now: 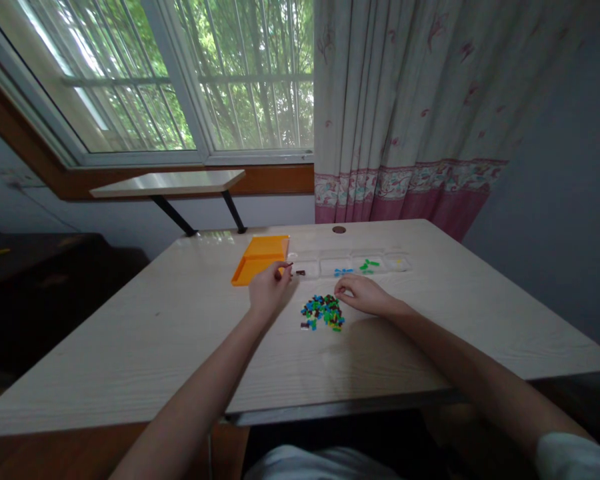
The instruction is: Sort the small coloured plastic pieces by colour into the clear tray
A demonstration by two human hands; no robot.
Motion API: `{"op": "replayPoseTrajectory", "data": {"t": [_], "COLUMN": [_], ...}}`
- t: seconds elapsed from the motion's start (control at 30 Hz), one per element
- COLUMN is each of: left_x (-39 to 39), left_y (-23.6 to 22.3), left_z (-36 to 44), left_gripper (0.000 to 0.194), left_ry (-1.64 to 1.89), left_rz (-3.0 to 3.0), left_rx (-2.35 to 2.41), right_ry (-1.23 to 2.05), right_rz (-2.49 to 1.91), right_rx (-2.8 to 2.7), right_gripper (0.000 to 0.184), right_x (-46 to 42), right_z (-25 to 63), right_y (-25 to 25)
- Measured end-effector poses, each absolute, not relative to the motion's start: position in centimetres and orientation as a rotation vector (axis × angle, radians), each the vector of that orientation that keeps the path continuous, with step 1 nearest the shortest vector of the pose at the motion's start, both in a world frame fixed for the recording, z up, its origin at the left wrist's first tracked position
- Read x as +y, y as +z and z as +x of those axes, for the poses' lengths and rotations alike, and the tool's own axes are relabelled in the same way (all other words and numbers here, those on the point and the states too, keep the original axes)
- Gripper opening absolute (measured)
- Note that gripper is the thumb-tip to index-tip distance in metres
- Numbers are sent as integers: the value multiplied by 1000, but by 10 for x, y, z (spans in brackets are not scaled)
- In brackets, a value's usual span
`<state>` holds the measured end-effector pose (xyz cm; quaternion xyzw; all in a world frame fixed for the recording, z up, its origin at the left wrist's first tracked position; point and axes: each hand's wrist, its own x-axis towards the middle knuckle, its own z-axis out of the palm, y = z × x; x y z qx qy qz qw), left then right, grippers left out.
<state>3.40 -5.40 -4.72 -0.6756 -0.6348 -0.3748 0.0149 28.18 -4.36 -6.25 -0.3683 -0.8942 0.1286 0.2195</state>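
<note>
A loose pile of small coloured plastic pieces [324, 309] in blue, green, dark brown and yellow lies on the table. Behind it stand clear compartment trays [321, 268]. One compartment holds a dark brown piece [301, 273], another blue pieces [343, 272], another green pieces [369, 265], and the rightmost a little yellow. My left hand [269, 290] pinches a small dark piece [289, 265] at the left end of the trays. At the pile's upper right edge, my right hand [363, 293] has its fingertips pressed together; what they hold, if anything, is too small to make out.
An open orange plastic case [263, 259] lies left of the trays, beside my left hand. A raised shelf [170, 181] on black legs stands at the table's back left. A round brown disc [339, 229] sits near the back edge of the table [180, 360].
</note>
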Motion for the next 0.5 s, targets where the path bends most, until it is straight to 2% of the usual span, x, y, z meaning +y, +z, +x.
{"op": "replayPoseTrajectory", "data": {"t": [0.1, 0.27, 0.5], "left_x": [-45, -40, -52], "left_y": [-50, -52, -52], "left_z": [26, 24, 37], "left_gripper": [31, 31, 30], "left_ry": [-1080, -1006, -1042], "left_rz": [-2005, -2041, -2446], "left_rx": [-2158, -2189, -1884], "right_ry": [357, 363, 431], "right_rz": [-1016, -991, -981], "right_rx": [-2472, -2450, -2295], "right_gripper": [10, 11, 14], "right_x": [-43, -42, -43], "right_z": [282, 282, 277], "right_y": [-63, -64, -60]}}
